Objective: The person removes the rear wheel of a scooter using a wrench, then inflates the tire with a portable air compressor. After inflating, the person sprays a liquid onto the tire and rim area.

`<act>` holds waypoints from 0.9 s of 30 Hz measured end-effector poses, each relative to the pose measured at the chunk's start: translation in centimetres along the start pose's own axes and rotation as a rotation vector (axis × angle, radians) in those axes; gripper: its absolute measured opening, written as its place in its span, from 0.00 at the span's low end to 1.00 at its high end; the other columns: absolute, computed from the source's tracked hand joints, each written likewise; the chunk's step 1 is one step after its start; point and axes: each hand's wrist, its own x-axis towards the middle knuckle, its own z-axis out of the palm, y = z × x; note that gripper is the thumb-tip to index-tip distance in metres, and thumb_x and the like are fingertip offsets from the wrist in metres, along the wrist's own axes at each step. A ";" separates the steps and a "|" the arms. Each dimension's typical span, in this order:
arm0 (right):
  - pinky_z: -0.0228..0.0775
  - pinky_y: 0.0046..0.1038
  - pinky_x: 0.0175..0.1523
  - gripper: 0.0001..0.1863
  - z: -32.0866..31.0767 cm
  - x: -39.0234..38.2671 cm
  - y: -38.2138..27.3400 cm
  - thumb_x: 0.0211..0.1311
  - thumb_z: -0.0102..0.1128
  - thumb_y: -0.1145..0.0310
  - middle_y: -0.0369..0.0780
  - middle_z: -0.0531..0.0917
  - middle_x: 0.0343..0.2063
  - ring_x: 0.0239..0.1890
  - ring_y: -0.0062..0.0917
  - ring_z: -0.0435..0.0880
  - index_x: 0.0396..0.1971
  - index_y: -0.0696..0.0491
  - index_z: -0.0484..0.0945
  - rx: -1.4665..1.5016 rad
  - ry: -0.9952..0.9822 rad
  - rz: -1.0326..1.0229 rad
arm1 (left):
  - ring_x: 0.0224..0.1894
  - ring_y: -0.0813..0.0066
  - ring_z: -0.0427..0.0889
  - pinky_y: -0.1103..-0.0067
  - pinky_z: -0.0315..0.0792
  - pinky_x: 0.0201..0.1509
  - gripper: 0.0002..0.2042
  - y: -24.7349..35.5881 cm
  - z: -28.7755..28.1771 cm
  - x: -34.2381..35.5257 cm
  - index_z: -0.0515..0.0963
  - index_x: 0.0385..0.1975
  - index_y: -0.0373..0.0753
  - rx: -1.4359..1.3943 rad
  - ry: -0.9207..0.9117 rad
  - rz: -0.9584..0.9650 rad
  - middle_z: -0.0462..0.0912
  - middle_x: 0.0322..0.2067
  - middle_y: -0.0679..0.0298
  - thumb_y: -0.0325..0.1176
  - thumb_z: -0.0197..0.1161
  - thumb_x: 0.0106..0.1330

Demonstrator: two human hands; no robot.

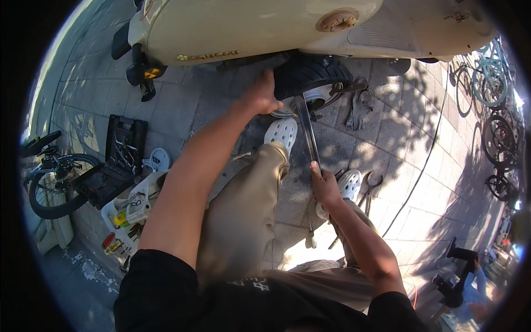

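Observation:
A black tyre with chunky tread sits low under the edge of a cream scooter body, its silver rim showing on the near side. My left hand grips the tyre's left side, the thumb toward me and most fingers hidden. A long metal lever slants down from the rim to my right hand, which is closed round its near end. How the lever's far tip meets the tyre is hard to make out. My white clogs stand on either side of the lever.
Left lies an open black toolbox, near a white tub of tools and a bicycle. Large pliers-like tools lie beside my right shoe. A dark cable crosses the paving; more bicycles stand far right.

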 end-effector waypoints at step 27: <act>0.75 0.48 0.46 0.35 1.3 -1.7 1.2 0.85 0.51 0.41 0.57 0.86 0.29 0.36 0.54 0.87 0.38 0.65 0.82 -0.158 0.179 -0.121 | 0.84 0.44 0.58 0.63 0.58 0.87 0.57 2.0 -3.3 -1.1 0.49 0.83 0.26 -0.030 -0.124 -0.031 0.55 0.82 0.36 0.45 0.82 0.62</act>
